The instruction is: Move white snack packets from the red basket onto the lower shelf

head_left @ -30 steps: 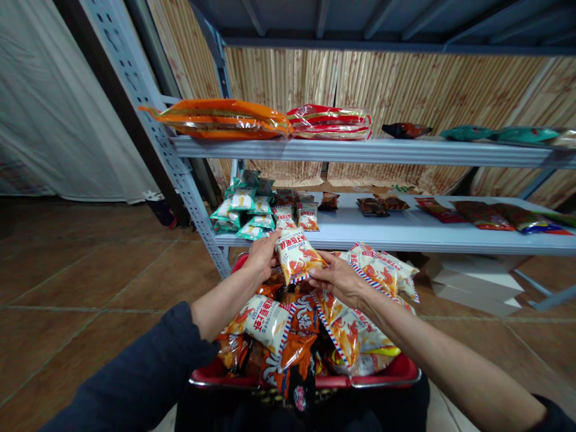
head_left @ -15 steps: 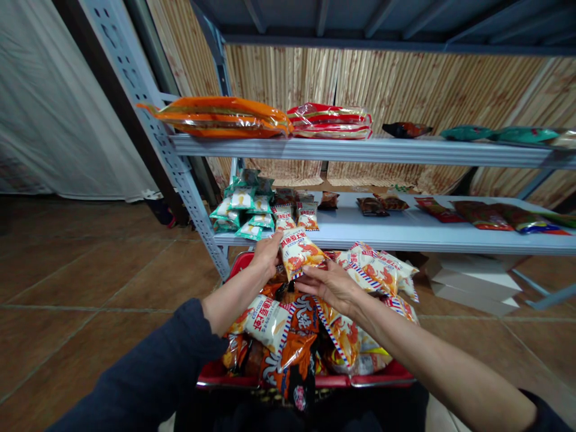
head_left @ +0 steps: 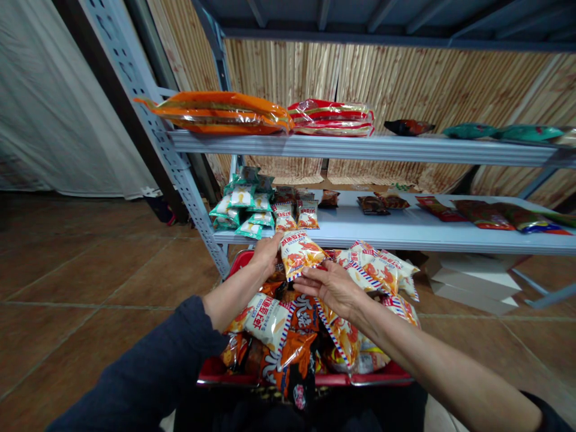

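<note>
My left hand [head_left: 266, 254] and my right hand [head_left: 330, 288] both grip one small yellow-and-white snack packet [head_left: 299, 254] with red print. They hold it just above a red basket [head_left: 360, 378] heaped with similar packets and orange ones. The packet sits just below the front edge of the lower grey shelf [head_left: 405, 231]. On that shelf, close behind, lie green-and-white packets [head_left: 240, 207] and small red-and-white packets [head_left: 297, 217].
The upper shelf [head_left: 360, 147] carries flat orange packs [head_left: 220, 113], red packs [head_left: 333, 117] and teal ones [head_left: 499, 132]. Dark and red packets [head_left: 481, 215] lie further right on the lower shelf. White boards [head_left: 472, 282] lie under the rack. Brown tiled floor [head_left: 90, 270] spreads to the left.
The packet has moved a little up and towards the lower shelf, both hands still on it. My right hand slid slightly left under it.
</note>
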Demonstrator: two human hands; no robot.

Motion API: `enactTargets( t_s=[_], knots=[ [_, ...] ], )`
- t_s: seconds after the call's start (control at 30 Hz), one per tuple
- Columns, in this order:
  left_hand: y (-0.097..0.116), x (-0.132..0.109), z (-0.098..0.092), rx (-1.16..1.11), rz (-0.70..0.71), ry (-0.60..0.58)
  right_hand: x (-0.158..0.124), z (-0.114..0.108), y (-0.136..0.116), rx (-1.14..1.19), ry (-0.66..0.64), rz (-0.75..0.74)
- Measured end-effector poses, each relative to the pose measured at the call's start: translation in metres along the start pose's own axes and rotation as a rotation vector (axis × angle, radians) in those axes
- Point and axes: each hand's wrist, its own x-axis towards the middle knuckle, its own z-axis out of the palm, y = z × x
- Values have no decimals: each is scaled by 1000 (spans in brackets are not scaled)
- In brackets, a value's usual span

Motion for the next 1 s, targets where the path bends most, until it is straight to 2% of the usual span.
enactTargets(
  t_s=[0.53,0.77,1.0],
  knots=[
    [1,2,-3,-28,-4,-72,2,-4,6,-37,-15,-64],
    [11,-9,-4,23,-39,-94,6,-6,7,-6,6,-86],
    [9,-9,-10,70,-62,-186,9,-8,7,6,21,-117]
  ],
)
